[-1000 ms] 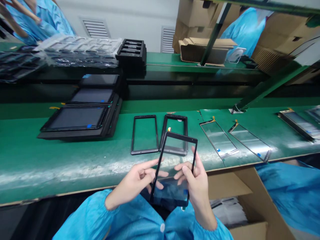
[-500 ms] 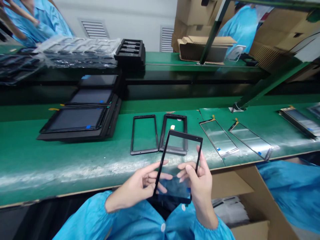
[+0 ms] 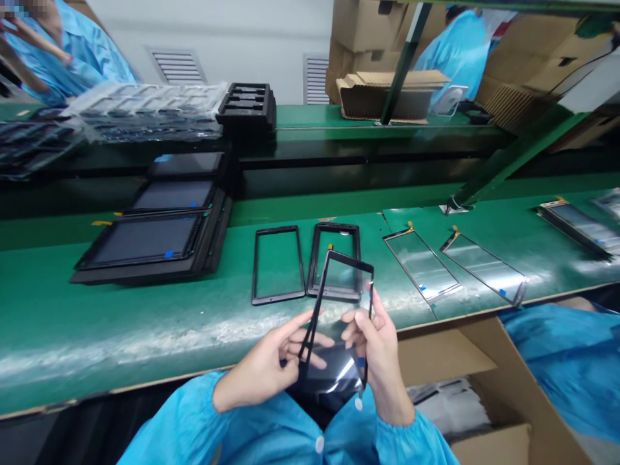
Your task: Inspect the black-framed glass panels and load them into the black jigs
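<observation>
Between my two hands a clear touch panel point(image 3: 339, 314) with a black border is held up, tilted toward me. A yellow connector tail shows at its top edge. My left hand point(image 3: 264, 368) grips its left side, thumb at the edge and fingers behind, visible through the glass. Along that side a second dark strip runs apart from the border; whether it is a separate frame I cannot tell. My right hand point(image 3: 382, 361) pinches the right edge, with fingers behind the glass. Just beyond it lie a black tablet frame point(image 3: 357, 258) and another black frame point(image 3: 254, 265) on the bench.
Two glass panels point(image 3: 422, 265) lie to the right on the green bench point(image 3: 145, 329). Stacked screens on black trays point(image 3: 135, 274) stand at the left. An open cardboard box point(image 3: 450, 355) sits below the bench edge. A green post point(image 3: 498, 171) rises at the right. Co-workers are nearby.
The touch panel has turned and shifted slightly left, and a gap now shows between two dark strips at its left side. My right hand moved left with it.
</observation>
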Motion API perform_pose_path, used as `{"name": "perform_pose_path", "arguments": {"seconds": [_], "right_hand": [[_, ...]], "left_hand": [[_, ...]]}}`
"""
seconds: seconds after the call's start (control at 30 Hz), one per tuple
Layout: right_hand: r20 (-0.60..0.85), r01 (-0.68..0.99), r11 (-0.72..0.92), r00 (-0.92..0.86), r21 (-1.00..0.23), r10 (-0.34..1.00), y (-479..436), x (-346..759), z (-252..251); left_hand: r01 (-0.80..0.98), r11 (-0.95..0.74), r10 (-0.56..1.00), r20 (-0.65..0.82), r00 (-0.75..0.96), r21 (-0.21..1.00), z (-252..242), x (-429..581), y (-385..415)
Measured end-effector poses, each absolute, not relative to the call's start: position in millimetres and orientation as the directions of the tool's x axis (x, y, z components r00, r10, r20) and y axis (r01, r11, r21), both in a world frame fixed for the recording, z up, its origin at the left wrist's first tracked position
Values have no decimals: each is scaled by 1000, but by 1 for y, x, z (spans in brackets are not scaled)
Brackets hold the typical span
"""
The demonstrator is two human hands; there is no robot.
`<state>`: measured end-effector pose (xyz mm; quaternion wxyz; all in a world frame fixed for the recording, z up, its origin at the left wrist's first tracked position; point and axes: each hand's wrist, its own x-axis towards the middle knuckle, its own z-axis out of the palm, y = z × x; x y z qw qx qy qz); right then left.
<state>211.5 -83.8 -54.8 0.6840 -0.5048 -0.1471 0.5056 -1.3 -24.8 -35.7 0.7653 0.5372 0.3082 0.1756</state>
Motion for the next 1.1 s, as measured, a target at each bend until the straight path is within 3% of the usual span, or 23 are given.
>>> {"name": "perform_pose_path", "arguments": {"seconds": [0.2, 0.43, 0.67, 0.83, 0.97, 1.1], "right_hand": [[-276, -504, -48, 388, -862, 879, -88, 203, -57], [-289, -526, -51, 381, -849, 878, -96, 197, -63], [-332, -610, 124, 578, -783, 745, -85, 196, -62], [-402, -707, 85, 492, -702, 773, -94, 189, -66], [-449, -738, 59, 470, -673, 760, -105, 185, -70], [-455, -730, 23, 450, -683, 769, -113, 184, -74]], "left_hand": [[-82, 398, 689, -239, 684, 913, -27, 10, -2], [-103, 403, 749, -263, 609, 910, -36, 20, 9], [-169, 533, 752, -372, 544, 829, -41, 14, -14], [-85, 375, 879, -325, 349, 923, -34, 5, -16], [86, 235, 904, -250, 348, 968, -12, 2, -12], [118, 192, 905, -222, 364, 974, 6, 3, -13]]}}
